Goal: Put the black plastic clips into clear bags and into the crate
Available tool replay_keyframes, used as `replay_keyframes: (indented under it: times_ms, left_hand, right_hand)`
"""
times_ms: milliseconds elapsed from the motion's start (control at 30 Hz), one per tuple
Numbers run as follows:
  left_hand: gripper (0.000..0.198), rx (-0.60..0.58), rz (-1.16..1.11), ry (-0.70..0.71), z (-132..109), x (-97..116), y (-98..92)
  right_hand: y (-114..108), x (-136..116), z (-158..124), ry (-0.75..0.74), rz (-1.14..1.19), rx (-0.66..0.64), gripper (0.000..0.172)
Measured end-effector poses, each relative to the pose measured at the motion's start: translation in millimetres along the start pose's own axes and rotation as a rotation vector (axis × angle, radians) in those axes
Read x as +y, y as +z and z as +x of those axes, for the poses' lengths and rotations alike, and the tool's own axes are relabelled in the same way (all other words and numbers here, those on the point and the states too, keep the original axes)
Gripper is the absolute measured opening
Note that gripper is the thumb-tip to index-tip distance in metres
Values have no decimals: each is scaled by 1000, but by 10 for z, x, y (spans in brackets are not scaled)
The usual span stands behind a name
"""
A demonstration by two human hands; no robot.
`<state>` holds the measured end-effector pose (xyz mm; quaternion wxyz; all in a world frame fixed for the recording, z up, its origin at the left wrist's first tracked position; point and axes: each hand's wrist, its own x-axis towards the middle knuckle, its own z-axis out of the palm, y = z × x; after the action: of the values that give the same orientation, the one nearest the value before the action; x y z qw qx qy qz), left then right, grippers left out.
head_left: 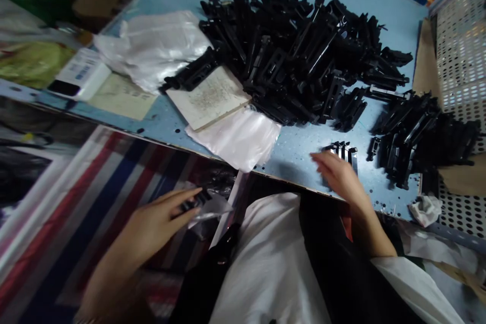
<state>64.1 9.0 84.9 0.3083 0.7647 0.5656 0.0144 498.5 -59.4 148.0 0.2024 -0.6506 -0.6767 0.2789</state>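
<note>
My left hand (152, 223) is off the table's front edge, above a striped bag. Its thumb and fingers are closed on small black plastic parts (195, 201); their exact shape is partly hidden by the fingers. Clear plastic film (212, 210) shows just beyond them, and I cannot tell whether the hand touches it. Over the front of the table, my right hand (339, 174) has its fingers stretched out to the left. Close by it lies a short row of black plastic parts (343, 151), partly covered by the hand.
A big heap of black plastic parts (292, 55) covers the blue table (299, 147). A smaller pile (412, 134) lies right, near a perforated white basket (461, 55). White plastic bags (243, 139), a dirty pale block (208, 96) and a white box (81, 73) are left. The striped bag (114, 202) stands below.
</note>
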Motion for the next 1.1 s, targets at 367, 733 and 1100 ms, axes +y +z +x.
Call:
replay_keyframes:
  times_ms: [367,733,1100]
  left_hand:
    - [26,-332,-70,-170,775,182,763]
    - [15,333,-184,251,1532,1242,604]
    - [10,226,-695,109,1665,989,424]
  right_hand:
    - [-93,676,177,-166,-548,-164,52]
    - [-129,566,255,-21,-164,-15,31]
    - [1052,63,431,550,1379,-438,37]
